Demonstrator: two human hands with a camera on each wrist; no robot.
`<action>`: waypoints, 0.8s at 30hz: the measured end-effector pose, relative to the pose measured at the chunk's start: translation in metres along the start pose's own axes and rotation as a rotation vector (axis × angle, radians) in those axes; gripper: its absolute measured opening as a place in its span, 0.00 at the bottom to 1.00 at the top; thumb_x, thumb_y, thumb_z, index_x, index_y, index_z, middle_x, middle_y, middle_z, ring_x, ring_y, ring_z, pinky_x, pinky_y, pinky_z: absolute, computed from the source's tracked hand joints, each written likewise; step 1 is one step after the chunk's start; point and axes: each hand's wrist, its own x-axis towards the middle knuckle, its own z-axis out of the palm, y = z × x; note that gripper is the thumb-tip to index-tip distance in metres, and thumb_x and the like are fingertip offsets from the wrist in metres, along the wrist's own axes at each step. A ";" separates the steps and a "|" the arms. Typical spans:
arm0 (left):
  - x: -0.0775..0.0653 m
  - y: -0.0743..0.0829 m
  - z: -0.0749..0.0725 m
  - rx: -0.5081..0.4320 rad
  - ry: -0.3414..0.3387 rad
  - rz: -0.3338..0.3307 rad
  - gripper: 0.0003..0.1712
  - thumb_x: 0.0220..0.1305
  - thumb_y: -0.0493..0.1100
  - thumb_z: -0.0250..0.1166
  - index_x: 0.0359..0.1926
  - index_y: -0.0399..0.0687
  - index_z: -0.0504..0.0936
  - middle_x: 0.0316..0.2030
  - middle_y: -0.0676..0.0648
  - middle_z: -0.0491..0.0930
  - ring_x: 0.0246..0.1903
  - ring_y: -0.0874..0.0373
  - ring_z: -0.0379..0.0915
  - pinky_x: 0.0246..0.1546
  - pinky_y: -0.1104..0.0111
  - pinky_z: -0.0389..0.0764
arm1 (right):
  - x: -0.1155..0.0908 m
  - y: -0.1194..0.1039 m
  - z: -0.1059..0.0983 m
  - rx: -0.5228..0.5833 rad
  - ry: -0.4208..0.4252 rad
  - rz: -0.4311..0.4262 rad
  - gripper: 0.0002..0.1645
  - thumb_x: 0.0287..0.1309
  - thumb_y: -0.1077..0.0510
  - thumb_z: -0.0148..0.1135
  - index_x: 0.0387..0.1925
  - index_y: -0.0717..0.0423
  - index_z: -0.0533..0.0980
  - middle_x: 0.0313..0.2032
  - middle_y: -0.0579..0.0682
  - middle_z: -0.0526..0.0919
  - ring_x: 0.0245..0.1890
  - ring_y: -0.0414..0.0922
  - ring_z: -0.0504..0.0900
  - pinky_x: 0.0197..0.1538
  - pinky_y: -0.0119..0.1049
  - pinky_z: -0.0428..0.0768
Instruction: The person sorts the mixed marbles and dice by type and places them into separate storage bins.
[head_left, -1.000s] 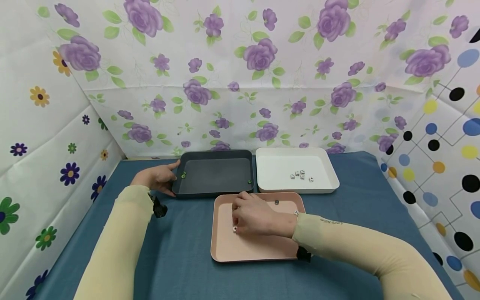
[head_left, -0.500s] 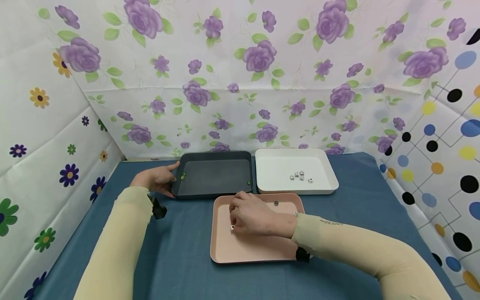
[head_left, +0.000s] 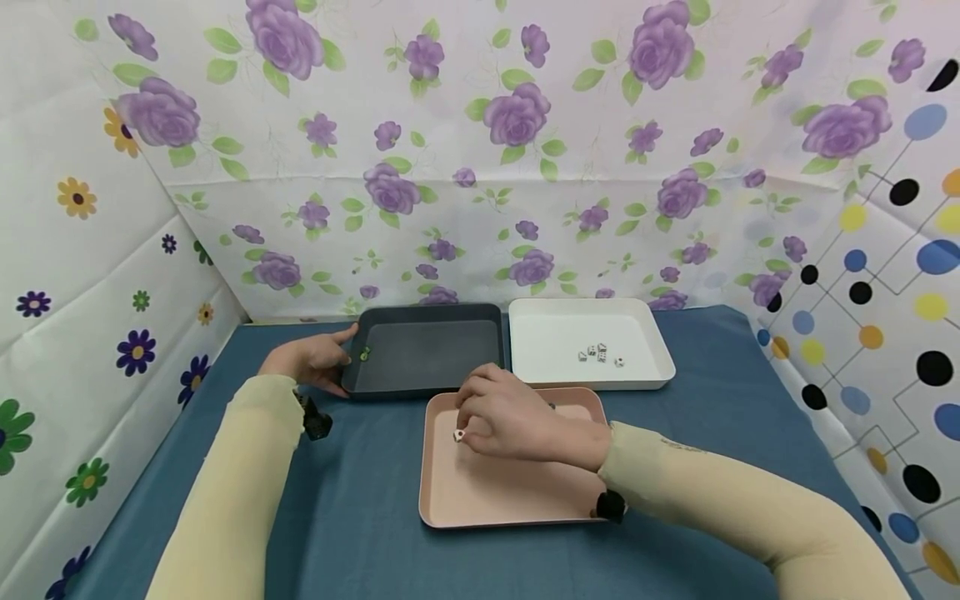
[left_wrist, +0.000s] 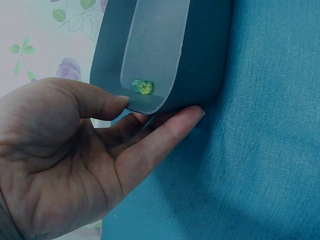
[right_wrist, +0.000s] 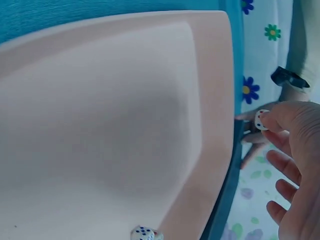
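Note:
My right hand (head_left: 506, 417) is over the pink tray (head_left: 442, 500) and pinches a white die (right_wrist: 261, 120) between thumb and index finger. The other fingers are loosely bent. Another white die with blue pips (right_wrist: 143, 233) lies in the pink tray in the right wrist view. My left hand (left_wrist: 70, 155) holds the left end of the dark grey tray (head_left: 435, 342), thumb at the rim and fingers along the outer wall. Inside that end lie small green and yellow beads or dice (left_wrist: 144, 87), close together. My right hand overlaps the dark tray's front right corner in the head view.
A white tray (head_left: 540, 367) stands right of the dark one, with several white dice (head_left: 602, 353) inside. Blue cloth (head_left: 360, 517) covers the table. Behind hangs a flowered curtain (head_left: 465, 225), and patterned sheets flank both sides.
My right hand has lifted slightly from the pink tray with the white die, now hiding the green piece at the dark tray's right. The left hand keeps its hold.

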 end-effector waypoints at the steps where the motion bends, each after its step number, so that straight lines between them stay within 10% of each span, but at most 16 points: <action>1: 0.000 0.000 0.000 -0.003 -0.001 -0.001 0.46 0.80 0.30 0.38 0.79 0.68 0.20 0.76 0.22 0.31 0.70 0.25 0.56 0.51 0.45 0.83 | 0.000 0.001 -0.002 0.008 0.021 -0.005 0.01 0.60 0.52 0.71 0.35 0.40 0.86 0.49 0.43 0.82 0.58 0.47 0.72 0.61 0.43 0.73; 24: 0.001 -0.001 0.000 0.004 0.002 0.000 0.45 0.81 0.30 0.37 0.79 0.68 0.21 0.76 0.22 0.32 0.70 0.25 0.55 0.50 0.45 0.84 | -0.004 0.023 -0.048 0.067 0.402 -0.051 0.05 0.57 0.58 0.75 0.35 0.49 0.84 0.48 0.47 0.84 0.59 0.52 0.74 0.67 0.46 0.69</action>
